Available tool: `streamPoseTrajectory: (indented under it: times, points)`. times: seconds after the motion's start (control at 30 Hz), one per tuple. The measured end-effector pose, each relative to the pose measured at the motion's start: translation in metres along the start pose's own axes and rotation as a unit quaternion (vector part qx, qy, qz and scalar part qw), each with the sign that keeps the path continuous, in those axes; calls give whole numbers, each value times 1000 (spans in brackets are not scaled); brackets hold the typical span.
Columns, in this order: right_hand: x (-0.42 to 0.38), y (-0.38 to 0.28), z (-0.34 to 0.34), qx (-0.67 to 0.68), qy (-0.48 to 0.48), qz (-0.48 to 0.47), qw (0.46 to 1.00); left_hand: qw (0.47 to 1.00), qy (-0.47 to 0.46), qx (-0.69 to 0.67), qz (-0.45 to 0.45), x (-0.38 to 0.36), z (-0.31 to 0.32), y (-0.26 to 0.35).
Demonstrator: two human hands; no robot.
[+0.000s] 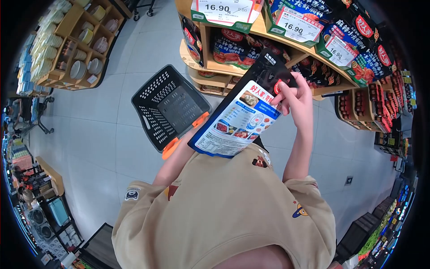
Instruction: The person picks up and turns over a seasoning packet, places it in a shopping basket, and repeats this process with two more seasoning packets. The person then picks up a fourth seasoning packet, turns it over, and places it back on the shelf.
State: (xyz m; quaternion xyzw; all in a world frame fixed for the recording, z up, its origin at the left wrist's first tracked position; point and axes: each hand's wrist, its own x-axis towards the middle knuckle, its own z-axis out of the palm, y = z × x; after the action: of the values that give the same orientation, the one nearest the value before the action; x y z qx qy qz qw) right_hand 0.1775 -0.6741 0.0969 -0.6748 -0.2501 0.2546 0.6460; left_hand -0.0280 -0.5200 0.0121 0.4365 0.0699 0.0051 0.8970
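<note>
My right hand (pixel 293 99) pinches the upper right edge of a seasoning packet (pixel 239 121), with thumb and fingers closed at its black top. The packet is a tall pouch tilted to the right, its white label with print and food pictures turned up toward me. My left forearm (pixel 177 157) reaches up behind the packet's lower left corner, and the packet hides the left hand. Beside that forearm is a black shopping basket (pixel 172 105) with holes in its sides. Its orange handle (pixel 200 119) shows on both sides of the forearm.
In front stands a wooden shelf (pixel 255 33) with similar packets (pixel 233 47) and price tags (pixel 295 28). Red-packed goods (pixel 380 105) fill a rack at right. Bowls (pixel 78 69) sit on a stand at upper left. Grey tiled floor (pixel 98 134) surrounds me.
</note>
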Motion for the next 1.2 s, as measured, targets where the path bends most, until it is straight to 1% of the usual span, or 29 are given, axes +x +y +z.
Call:
streamPoseTrajectory:
  times: [0.07, 0.13, 0.17, 0.2, 0.23, 0.27, 0.3, 0.33, 0.37, 0.43, 0.47, 0.5, 0.53, 0.57, 0.6, 0.67, 0.7, 0.77, 0.8, 0.87, 0.9, 0.97, 1.0, 1.03, 1.07, 1.1, 1.13, 1.2]
  points:
    - [2, 0, -4, -4, -38, -25, 999, 999, -40, 26, -9, 2, 4, 1]
    - [-3, -6, 0, 12, -43, -28, 999, 995, -83, 54, -19, 8, 6, 2]
    - [-7, -8, 5, 24, -32, -68, 997, 992, -104, 68, -23, 14, 5, 2]
    - [-12, -10, 9, 36, -20, -109, 993, 990, -121, 73, -11, 24, 2, 0]
    - [-18, -17, 14, 0, -33, -131, 991, 988, -141, 67, 5, 31, 0, -1]
    - [-23, -17, 19, -1, -35, -132, 991, 986, -150, 42, 55, 40, -5, -2]
    - [-26, -16, 25, -112, -71, -230, 964, 989, -122, 26, 74, 44, -12, 0]
    - [-27, -14, 29, -220, -104, -323, 915, 991, -94, 10, 94, 44, -18, 3]
    - [-27, -9, 33, -221, -106, -323, 914, 991, -94, 8, 95, 41, -23, 8]
    - [-25, 4, 37, -364, -138, -347, 853, 977, -54, 78, 188, 31, -28, 26]
    - [-22, 10, 38, -365, -141, -348, 852, 977, -52, 77, 191, 27, -31, 33]
    - [-17, 17, 40, -376, -130, -333, 855, 955, -2, 199, 220, 22, -34, 40]
    - [-13, 23, 41, -388, -119, -316, 858, 915, 49, 317, 244, 18, -29, 50]
    - [-9, 28, 42, -387, -120, -299, 864, 842, 78, 439, 303, 12, -15, 58]
    - [-5, 32, 44, -387, -124, -299, 863, 842, 81, 438, 303, 7, 1, 66]
    - [3, 42, 51, -377, -135, -255, 880, 750, 116, 583, 289, 2, 24, 73]
    - [6, 46, 56, -378, -137, -254, 879, 751, 118, 582, 289, 5, 27, 69]
    - [9, 52, 69, -312, -174, -242, 902, 701, 152, 647, 260, 11, 30, 59]
    - [9, 53, 74, -312, -176, -242, 902, 701, 154, 646, 260, 12, 27, 56]
    - [9, 56, 83, -312, -193, -247, 897, 663, 192, 704, 165, 14, 20, 52]
    - [7, 54, 87, -312, -201, -226, 901, 664, 191, 704, 164, 14, 17, 53]
    - [7, 58, 96, -296, -195, -216, 910, 629, 201, 730, 179, 11, 7, 56]
    - [7, 61, 100, -279, -190, -209, 918, 631, 199, 729, 176, 9, 3, 58]
    - [10, 65, 104, -259, -196, -228, 918, 610, 229, 741, 160, 8, 0, 61]
    - [9, 64, 106, -260, -197, -225, 918, 588, 259, 753, 142, 7, -6, 65]
    - [7, 59, 108, -198, -187, -176, 946, 571, 292, 746, 179, 5, -20, 62]
    - [6, 57, 110, -136, -176, -126, 967, 577, 323, 728, 181, 2, -28, 64]
    - [9, 66, 101, -160, -188, -108, 963, 565, 390, 709, 159, -3, -53, 59]
